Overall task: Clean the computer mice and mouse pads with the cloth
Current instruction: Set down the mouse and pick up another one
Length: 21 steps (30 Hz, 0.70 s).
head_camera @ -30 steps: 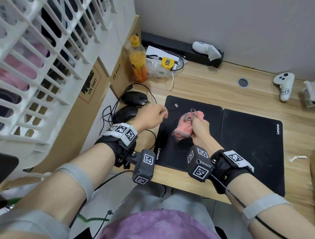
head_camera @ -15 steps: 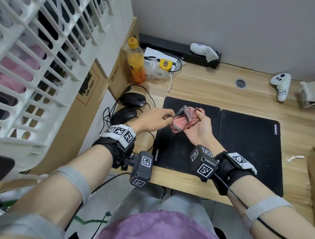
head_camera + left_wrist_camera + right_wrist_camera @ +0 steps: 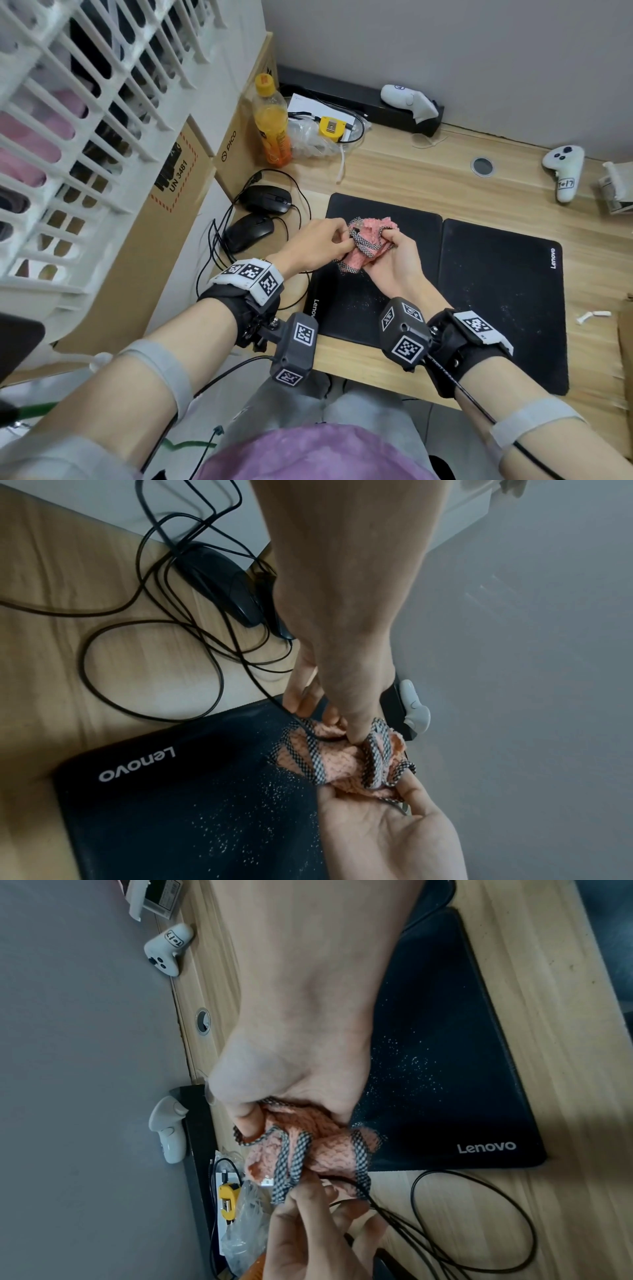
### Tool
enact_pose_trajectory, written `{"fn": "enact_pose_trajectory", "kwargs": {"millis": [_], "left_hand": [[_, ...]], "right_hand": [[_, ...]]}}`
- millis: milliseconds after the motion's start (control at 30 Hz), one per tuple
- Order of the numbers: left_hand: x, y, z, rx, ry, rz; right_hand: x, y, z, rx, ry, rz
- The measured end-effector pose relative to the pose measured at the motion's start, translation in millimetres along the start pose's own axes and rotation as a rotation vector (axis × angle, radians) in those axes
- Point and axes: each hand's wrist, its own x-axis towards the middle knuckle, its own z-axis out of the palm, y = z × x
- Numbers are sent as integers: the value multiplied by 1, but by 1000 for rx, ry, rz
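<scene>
A pink cloth (image 3: 370, 251) with a black-and-white checked border is bunched in my right hand (image 3: 385, 240), which grips it palm-up above the left black mouse pad (image 3: 346, 308). My left hand (image 3: 346, 240) meets it and pinches a black mouse cable (image 3: 383, 1208) near its silver plug (image 3: 267, 1181), at the cloth's edge. Two black wired mice (image 3: 265, 198) (image 3: 250, 231) lie left of the pad with tangled cables. A second Lenovo pad (image 3: 500, 294) lies to the right. White specks dot both pads.
A cardboard box (image 3: 164, 212) and white crate wall stand on the left. An orange drink bottle (image 3: 272, 126), a yellow tape measure (image 3: 330, 128) and a plastic bag sit at the back. White controllers (image 3: 563, 168) (image 3: 409, 99) lie near the wall.
My left hand moved right from the pad's corner to the cloth and took hold beside it. My right hand lifted the cloth off the pad and turned palm-up.
</scene>
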Motion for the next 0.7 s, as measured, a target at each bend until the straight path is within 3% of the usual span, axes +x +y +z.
{"fn": "enact_pose_trajectory", "kwargs": {"millis": [200,467,600,700], "left_hand": [[-2,-2,7,32,120,-8],[2,-4,9,38,152,-64],[0,-4,-1,-238,-3,-148],[-7,-1,-6,-415,-127,-158]], "right_hand": [[-1,3,-1,14,-21,7],[-2,3,2,-33,-69,14],[4,-3,-6,-56,-35,-36],[5,-4,-5,-126,-129,1]]}}
